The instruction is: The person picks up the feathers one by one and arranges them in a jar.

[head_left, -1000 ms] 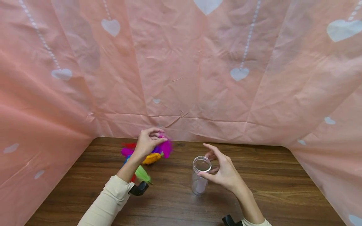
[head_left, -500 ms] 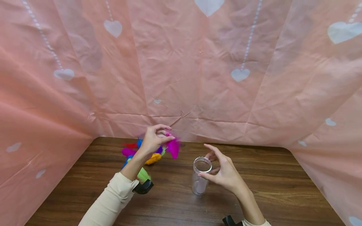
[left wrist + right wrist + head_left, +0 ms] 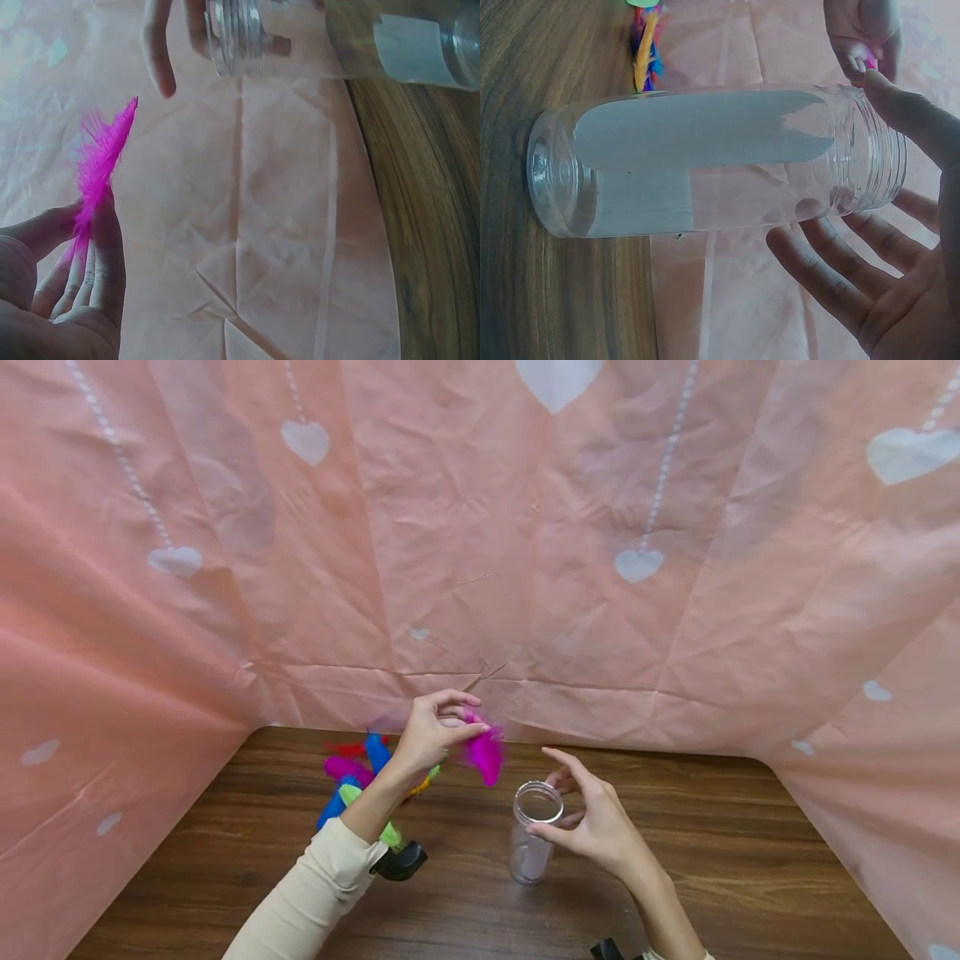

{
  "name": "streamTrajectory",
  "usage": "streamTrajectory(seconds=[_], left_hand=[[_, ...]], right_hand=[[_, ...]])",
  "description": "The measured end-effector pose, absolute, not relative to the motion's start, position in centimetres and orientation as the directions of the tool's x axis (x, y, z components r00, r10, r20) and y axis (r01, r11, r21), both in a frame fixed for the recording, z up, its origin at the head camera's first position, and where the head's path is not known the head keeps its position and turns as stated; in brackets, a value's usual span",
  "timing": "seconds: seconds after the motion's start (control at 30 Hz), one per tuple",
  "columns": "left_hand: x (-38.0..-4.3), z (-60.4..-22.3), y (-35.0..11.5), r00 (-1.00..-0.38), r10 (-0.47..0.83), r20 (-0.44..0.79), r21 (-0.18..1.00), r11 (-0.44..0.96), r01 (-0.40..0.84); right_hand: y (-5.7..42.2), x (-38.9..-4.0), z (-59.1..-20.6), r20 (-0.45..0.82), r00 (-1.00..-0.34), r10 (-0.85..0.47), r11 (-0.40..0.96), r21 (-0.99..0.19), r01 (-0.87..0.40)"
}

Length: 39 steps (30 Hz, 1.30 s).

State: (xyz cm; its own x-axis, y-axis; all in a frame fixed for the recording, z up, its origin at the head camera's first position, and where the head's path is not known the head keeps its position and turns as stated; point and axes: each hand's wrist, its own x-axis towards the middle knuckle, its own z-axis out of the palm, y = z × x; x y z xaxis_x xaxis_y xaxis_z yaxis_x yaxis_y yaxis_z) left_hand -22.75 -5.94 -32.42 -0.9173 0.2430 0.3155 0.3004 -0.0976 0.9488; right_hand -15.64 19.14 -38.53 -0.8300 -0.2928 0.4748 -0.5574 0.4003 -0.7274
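Currently, left hand (image 3: 432, 735) pinches magenta feather (image 3: 485, 757) between fingers; right hand (image 3: 602, 824) fingers curve round upright jar (image 3: 521, 852) near rim. Advised: light pinch, steady jar.

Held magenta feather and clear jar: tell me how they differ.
The held magenta feather is vivid and wispy-edged; the clear jar is see-through with a pale patch. The left hand pinches the held magenta feather above the table; the clear jar stands upright on it. Shared: a hand at each, the right hand at the clear jar's mouth.
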Motion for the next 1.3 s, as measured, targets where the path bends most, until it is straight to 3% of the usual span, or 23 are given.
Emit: streamTrajectory(seconds=[0.6, 1.3], left_hand=[[-22.5, -32.5, -3.4, -0.869, 0.293, 0.398, 0.915, -0.063, 0.398], [-21.3, -34.1, -1.3, -0.843, 0.338, 0.419, 0.904, -0.062, 0.424]], right_hand=[[19.0, -15.5, -38.5, 0.482, -0.820, -0.308, 0.383, -0.726, -0.571], [19.0, -15.4, -38.5, 0.460, -0.834, -0.305, 0.389, -0.739, -0.550]])
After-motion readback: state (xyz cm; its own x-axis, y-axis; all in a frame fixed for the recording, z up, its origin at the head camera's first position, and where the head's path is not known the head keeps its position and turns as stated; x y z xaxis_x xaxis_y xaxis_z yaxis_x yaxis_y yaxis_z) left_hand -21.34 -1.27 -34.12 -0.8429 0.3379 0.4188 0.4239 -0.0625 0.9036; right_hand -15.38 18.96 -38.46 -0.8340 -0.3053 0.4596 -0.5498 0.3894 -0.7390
